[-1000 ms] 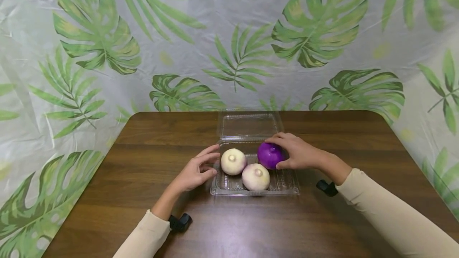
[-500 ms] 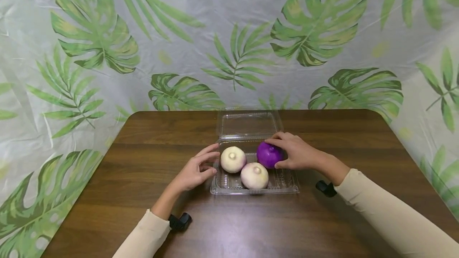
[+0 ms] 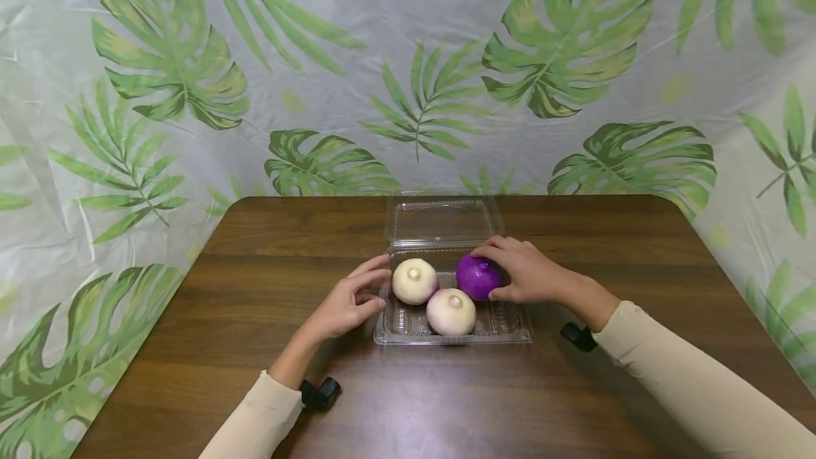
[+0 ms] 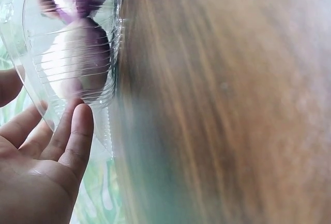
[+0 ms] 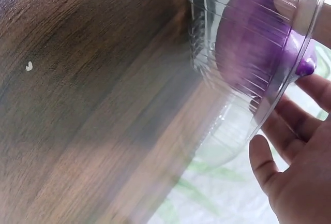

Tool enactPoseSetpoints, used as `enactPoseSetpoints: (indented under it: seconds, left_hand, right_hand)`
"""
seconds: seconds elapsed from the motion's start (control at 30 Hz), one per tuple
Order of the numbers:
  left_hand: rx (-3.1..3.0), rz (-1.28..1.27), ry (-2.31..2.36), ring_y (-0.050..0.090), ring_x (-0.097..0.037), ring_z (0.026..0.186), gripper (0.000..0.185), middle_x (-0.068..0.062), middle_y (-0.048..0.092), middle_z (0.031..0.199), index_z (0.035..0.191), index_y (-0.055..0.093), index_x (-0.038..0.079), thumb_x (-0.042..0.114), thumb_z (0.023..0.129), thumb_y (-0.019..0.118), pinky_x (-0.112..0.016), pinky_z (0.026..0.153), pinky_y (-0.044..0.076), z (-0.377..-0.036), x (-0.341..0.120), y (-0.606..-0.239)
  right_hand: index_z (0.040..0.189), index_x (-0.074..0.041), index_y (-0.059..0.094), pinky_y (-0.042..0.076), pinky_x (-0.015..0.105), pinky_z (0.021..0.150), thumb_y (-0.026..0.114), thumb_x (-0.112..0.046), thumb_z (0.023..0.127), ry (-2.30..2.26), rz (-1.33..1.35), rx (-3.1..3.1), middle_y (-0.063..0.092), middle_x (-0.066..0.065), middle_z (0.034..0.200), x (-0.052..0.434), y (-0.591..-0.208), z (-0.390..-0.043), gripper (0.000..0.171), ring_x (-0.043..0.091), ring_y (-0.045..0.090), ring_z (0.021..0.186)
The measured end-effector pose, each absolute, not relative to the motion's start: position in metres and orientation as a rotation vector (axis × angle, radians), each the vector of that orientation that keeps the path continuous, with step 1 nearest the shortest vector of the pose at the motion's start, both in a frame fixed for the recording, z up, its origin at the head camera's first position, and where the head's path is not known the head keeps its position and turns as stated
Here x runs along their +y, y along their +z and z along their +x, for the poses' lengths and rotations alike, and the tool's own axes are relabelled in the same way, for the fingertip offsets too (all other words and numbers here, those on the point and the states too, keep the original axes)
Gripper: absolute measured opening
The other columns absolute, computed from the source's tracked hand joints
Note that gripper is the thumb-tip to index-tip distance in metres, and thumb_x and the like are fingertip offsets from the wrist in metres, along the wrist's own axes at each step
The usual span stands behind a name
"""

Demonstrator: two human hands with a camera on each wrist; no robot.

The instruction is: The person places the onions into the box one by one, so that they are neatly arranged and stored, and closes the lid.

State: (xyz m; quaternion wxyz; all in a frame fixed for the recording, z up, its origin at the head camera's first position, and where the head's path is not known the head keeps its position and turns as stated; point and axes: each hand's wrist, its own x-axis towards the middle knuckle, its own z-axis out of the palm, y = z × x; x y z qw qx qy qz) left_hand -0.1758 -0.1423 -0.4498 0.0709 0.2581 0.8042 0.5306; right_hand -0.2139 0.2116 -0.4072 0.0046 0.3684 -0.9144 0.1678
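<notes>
place: staged recording setup | evidence: leaf-print plastic backdrop (image 3: 408, 69) draped behind bare wooden table (image 3: 255, 317)

Purple onion (image 3: 478, 276); cream onions (image 3: 414, 281) — leaf-print backdrop (image 3: 408, 69).

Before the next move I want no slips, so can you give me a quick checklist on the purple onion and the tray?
1. Lid open, lying back flat: ok.
2. Right hand curled on purple onion: ok.
3. Left hand touching the tray at its left side: ok.
4. Both white onions inside tray: ok.
5. Purple onion resting on tray floor or lifted: cannot tell.
</notes>
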Motion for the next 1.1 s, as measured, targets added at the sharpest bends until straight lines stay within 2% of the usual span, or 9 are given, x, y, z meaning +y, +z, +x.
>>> enactPoseSetpoints:
  seconds: [0.4, 0.67, 0.9, 1.1]
  left_hand:
    - [2.423, 0.785, 1.597, 0.055, -0.041, 0.128, 0.051, -0.016, 0.032, 0.161, 0.138, 0.052, -0.007, -0.004, 0.089, 0.062, -0.032, 0.095, 0.054, -0.174, -0.140, -0.447]
    - [2.421, 0.794, 1.609, 0.055, -0.043, 0.127, 0.050, -0.018, 0.032, 0.161, 0.138, 0.052, -0.007, -0.005, 0.088, 0.062, -0.040, 0.096, 0.054, -0.174, -0.140, -0.448]
    - [2.423, 0.809, 1.603, 0.055, -0.043, 0.127, 0.050, -0.018, 0.032, 0.160, 0.138, 0.052, -0.008, -0.004, 0.088, 0.062, -0.035, 0.096, 0.054, -0.174, -0.140, -0.448]
    - [2.417, 0.791, 1.611, 0.055, -0.042, 0.128, 0.051, -0.016, 0.032, 0.161, 0.138, 0.052, -0.007, -0.004, 0.089, 0.062, -0.034, 0.096, 0.054, -0.174, -0.141, -0.448]
  right_hand:
    - [0.135, -0.012, 0.059, 0.042, 0.051, 0.086, 0.082, -0.029, 0.076, 0.475, 1.123, -2.891, 0.061, 0.012, 0.125, 0.212, -0.414, -0.214, 0.065, 0.030, 0.057, 0.114]
    - [0.136, -0.011, 0.058, 0.040, 0.051, 0.087, 0.081, -0.029, 0.078, 0.482, 1.118, -2.906, 0.060, 0.012, 0.127, 0.212, -0.413, -0.212, 0.065, 0.031, 0.056, 0.116]
    - [0.136, -0.009, 0.057, 0.041, 0.053, 0.087, 0.081, -0.026, 0.077, 0.544, 1.145, -2.888, 0.060, 0.014, 0.129, 0.214, -0.410, -0.212, 0.066, 0.033, 0.056, 0.117]
    - [0.139, -0.004, 0.054, 0.045, 0.060, 0.098, 0.077, -0.019, 0.083, 0.700, 1.169, -2.858, 0.057, 0.018, 0.133, 0.223, -0.401, -0.210, 0.062, 0.038, 0.055, 0.122]
